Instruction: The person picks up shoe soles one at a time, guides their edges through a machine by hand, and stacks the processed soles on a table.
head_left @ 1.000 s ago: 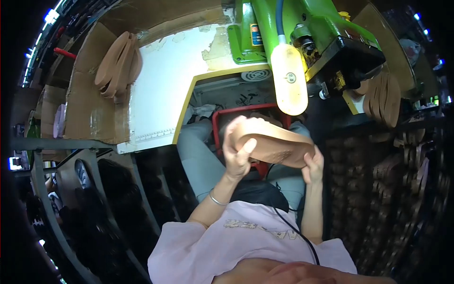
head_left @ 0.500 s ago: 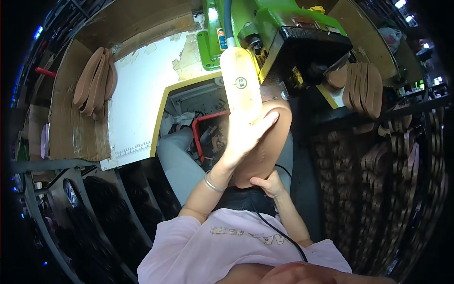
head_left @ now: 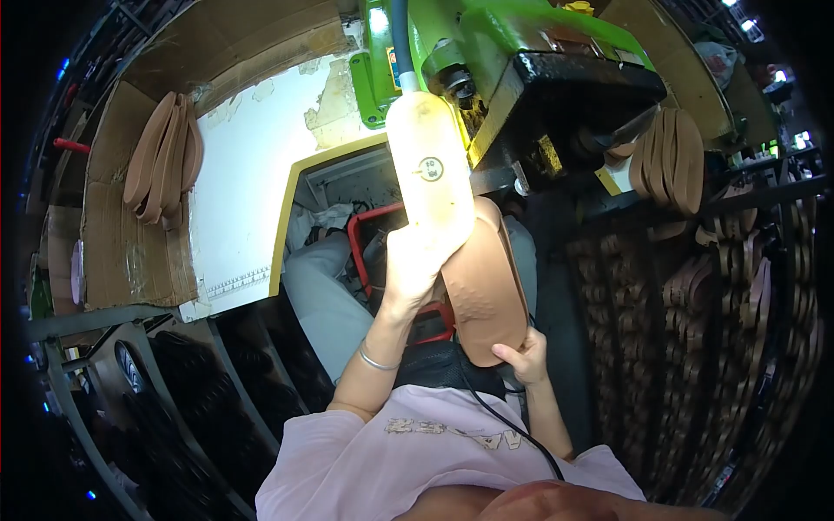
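Left hand (head_left: 410, 269) partly hidden by lamp (head_left: 427, 200), right hand (head_left: 528, 358) partly under sole (head_left: 488, 317), green machine (head_left: 499, 36) cropped at top

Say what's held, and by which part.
A brown sole: the right hand grips its near end; the left hand, partly hidden, holds its left side.

A flat white worktop (head_left: 239, 187) lies ahead to the left, with a brown cardboard wall (head_left: 102, 234) along its left side and long tan soles (head_left: 161, 161) beside that wall. Right of the worktop stands a green metal machine (head_left: 508, 39), a pale oval lamp (head_left: 427, 148) before it. Nearer, a curved tan shoe piece (head_left: 484, 300) lies between the bare left hand (head_left: 413, 260) and bare right hand (head_left: 526, 354).
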Tool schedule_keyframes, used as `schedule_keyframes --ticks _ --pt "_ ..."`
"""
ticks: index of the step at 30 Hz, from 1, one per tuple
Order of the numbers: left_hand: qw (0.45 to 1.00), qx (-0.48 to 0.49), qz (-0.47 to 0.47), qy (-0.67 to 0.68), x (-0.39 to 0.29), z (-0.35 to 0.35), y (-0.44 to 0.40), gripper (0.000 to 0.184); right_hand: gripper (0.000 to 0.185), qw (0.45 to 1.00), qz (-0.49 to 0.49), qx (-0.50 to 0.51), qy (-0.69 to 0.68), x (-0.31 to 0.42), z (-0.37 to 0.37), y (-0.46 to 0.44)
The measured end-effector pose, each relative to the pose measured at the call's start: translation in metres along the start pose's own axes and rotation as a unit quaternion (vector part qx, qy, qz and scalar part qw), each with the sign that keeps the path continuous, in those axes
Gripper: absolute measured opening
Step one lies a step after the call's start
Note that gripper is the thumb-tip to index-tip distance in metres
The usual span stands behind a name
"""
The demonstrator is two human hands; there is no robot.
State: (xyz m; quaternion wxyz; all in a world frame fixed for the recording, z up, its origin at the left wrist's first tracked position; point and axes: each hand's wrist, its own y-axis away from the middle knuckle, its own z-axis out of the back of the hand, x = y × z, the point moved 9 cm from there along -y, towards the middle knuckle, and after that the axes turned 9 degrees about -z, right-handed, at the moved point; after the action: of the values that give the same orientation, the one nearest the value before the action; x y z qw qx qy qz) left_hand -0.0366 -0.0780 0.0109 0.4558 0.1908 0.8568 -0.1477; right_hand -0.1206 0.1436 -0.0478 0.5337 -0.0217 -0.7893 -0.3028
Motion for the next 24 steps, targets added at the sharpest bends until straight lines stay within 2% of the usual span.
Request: schedule_keyframes --ticks 4,8,10,14,16,17,24 --pt "0.999 -0.018 0.001 0.05 -0.011 -0.001 0.001 0.023 0.035 0.997 0.056 -0.052 0.02 0.025 0.02 0.002" --pt "0.997 -0.031 0.004 0.07 -0.01 0.003 0.004 0.023 0.03 0.989 0.105 -0.105 0.026 0.041 0.042 -0.001" --pt "0.998 -0.03 -0.014 0.057 -0.012 -0.001 0.003 0.021 0.031 0.988 0.117 -0.1 0.012 0.038 0.047 -0.007" --pt "1.0 -0.011 -0.017 -0.023 -0.005 -0.012 -0.001 0.018 0.043 0.997 0.049 -0.063 -0.016 0.007 0.035 -0.018" --pt "0.991 0.051 0.029 -0.117 0.003 -0.025 -0.008 0.028 0.046 0.998 0.026 -0.04 -0.032 -0.005 0.02 -0.018" --pt "0.996 0.032 0.015 -0.086 0.003 -0.028 -0.01 0.022 0.046 0.999 0.028 -0.033 -0.03 -0.005 0.012 -0.016" --pt "0.993 0.04 -0.042 -0.098 0.0 -0.012 -0.009 0.015 0.045 0.999 0.004 -0.007 -0.036 -0.012 -0.001 -0.001"
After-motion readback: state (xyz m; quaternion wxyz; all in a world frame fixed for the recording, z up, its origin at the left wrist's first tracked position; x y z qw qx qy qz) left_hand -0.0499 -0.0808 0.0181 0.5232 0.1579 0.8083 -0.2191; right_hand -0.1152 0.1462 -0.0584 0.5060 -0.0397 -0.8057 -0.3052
